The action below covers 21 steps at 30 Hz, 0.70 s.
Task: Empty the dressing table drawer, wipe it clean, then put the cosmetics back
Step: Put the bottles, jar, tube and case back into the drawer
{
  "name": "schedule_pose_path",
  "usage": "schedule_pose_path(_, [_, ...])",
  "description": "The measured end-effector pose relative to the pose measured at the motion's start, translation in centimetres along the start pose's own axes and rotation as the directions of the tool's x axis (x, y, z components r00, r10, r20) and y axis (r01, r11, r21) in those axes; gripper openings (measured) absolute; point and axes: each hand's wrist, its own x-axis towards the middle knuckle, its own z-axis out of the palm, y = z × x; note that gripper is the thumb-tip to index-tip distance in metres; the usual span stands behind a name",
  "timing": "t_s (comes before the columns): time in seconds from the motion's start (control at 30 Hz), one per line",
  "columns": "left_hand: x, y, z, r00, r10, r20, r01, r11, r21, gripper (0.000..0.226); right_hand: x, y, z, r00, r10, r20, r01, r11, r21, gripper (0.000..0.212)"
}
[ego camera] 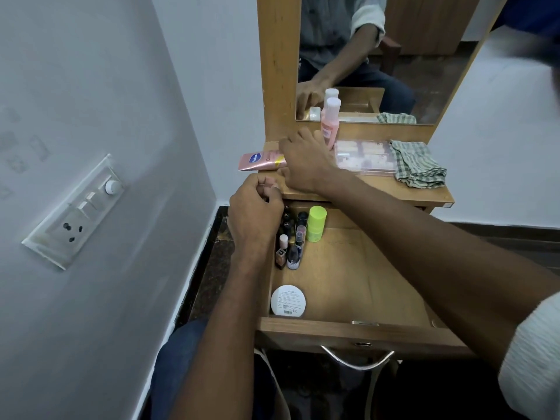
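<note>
Drawer (348, 330) stood pulled out, right half bare wood, bottles (292, 237) packed at left wall. Left hand (254, 213) curled, holding nothing visible. Right hand (306, 159) on tabletop w/ pink tube (260, 160); grip unclear.

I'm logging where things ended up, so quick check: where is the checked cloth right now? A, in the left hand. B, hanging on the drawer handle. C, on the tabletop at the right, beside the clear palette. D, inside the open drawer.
C: the checked cloth lies bunched on the tabletop, right of the clear palette, outside the drawer.
</note>
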Motion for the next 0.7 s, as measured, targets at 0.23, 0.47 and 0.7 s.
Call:
schedule_pose_path(0.23, [-0.2,0.9,-0.1,0.994,-0.108,0.011,0.109,0.987,-0.122,0.050,-4.4,-1.2,-0.3,0.969,0.166,-0.185,-0.105,0.948,0.302,0.040])
schedule_pose_path(0.47, [-0.8,1.7,-0.2,0.988,-0.115,0.099,0.144,0.915,-0.377,0.047,-10.7,-1.5,-2.0,0.951,0.279,-0.134,-0.154,0.802,0.577,0.049])
schedule_pose_path(0.7, [-2.8,4.0,-0.1,0.809,0.066,0.584,0.110,0.959,-0.262,0.036,-17.6,2.3,-3.9,0.860,0.508,0.049,-0.334,0.486,0.807,0.020])
